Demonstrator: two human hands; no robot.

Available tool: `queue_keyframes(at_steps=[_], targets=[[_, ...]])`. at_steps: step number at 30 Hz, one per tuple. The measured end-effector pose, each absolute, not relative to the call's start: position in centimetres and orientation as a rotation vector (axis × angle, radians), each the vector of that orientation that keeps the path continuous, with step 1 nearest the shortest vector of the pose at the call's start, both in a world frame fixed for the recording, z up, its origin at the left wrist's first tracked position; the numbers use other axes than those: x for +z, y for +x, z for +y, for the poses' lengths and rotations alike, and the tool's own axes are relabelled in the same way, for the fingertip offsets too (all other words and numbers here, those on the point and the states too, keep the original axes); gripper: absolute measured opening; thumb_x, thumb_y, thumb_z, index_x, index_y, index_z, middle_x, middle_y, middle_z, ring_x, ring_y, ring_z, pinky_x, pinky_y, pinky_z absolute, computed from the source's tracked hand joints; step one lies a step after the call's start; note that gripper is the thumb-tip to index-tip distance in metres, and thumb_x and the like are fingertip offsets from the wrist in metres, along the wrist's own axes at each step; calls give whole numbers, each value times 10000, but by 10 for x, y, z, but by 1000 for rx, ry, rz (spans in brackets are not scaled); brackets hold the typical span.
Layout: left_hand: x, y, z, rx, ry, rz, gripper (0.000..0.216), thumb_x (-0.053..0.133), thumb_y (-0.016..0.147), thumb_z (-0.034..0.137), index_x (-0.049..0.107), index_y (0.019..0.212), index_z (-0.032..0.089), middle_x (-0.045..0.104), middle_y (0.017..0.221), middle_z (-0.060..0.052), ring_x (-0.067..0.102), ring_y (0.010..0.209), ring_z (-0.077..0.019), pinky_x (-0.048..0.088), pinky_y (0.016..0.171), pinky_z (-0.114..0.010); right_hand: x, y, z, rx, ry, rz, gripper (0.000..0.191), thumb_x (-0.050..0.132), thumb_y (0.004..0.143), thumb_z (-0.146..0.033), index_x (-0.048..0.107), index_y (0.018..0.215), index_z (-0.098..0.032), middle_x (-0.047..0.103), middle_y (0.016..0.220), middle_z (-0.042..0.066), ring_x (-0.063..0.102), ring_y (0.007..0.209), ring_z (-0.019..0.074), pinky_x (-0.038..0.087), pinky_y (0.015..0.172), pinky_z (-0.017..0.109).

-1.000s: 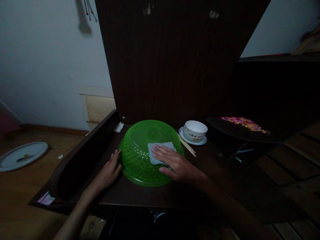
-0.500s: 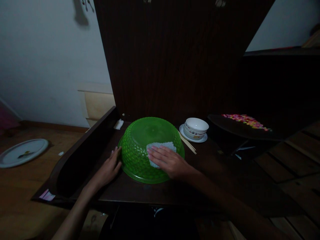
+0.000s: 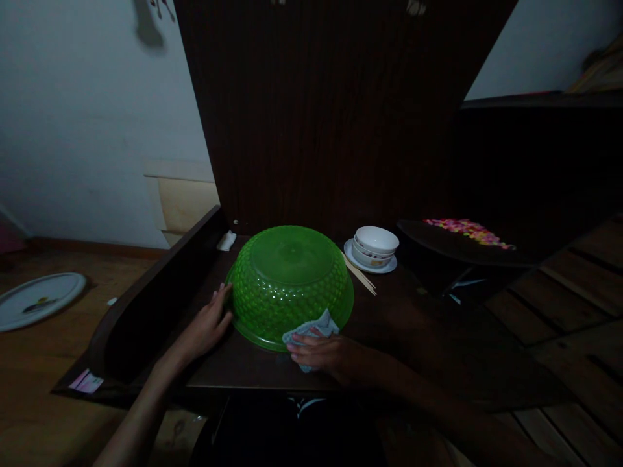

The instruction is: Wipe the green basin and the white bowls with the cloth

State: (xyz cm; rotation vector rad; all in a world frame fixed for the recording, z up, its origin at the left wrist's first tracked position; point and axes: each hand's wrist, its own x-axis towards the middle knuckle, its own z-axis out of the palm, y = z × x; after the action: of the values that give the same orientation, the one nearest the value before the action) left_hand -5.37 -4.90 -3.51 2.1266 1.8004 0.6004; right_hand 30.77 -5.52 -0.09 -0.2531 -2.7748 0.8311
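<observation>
A large green plastic basin (image 3: 291, 283) lies upside down on a dark wooden table (image 3: 253, 371). My left hand (image 3: 207, 326) rests flat against the basin's left rim, fingers stretched out. At the near rim my right hand (image 3: 325, 355) presses a crumpled pale blue cloth (image 3: 311, 327) against the basin's lower edge, fingers lying over it.
White bowls stacked on a saucer (image 3: 374, 248) and chopsticks (image 3: 359, 275) sit right of the basin. A dark tray with colourful bits (image 3: 462, 235) lies further right. A dark wooden board (image 3: 331, 110) stands behind. A white round plate (image 3: 39, 300) lies on the floor, left.
My right hand slid the cloth from the top of the basin down to its near rim, where the cloth bunched up. My left hand stayed at the left rim.
</observation>
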Motion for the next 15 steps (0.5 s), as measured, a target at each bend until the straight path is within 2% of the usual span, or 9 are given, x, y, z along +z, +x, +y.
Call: queue_keyframes(at_steps=[4,7,11,15], targets=[[-34,-56,-48,593,2133,1796,684,352,947,364,219,1549,69,264,1613,-211,299,1463,-317,312,1181,-489,5,308,-62,1153,-322,-2598,484,355,1014,-130,439,1490,-156,441,1535,121,288,1483,159,267,1219,402],[-33,-58,-48,561,2136,1796,681,347,946,362,220,1548,70,294,1609,-197,306,1466,-302,313,1184,-472,10,309,-62,1296,-446,-2448,418,376,1049,-272,538,1423,-180,546,1460,111,456,1402,188,331,1186,412],[-30,-59,-48,572,2169,1793,686,389,932,350,235,1548,93,363,1583,-188,372,1442,-305,339,1171,-482,16,310,-53,1285,-650,-2313,427,357,1055,-402,657,1282,-202,699,1270,95,648,1175,212,472,1045,413],[-27,-60,-45,570,2192,1776,676,381,931,352,254,1539,86,399,1562,-199,411,1422,-307,359,1159,-481,27,316,-37,1284,-726,-2289,512,386,1021,-532,707,1168,-161,751,1093,102,693,988,221,534,907,389]])
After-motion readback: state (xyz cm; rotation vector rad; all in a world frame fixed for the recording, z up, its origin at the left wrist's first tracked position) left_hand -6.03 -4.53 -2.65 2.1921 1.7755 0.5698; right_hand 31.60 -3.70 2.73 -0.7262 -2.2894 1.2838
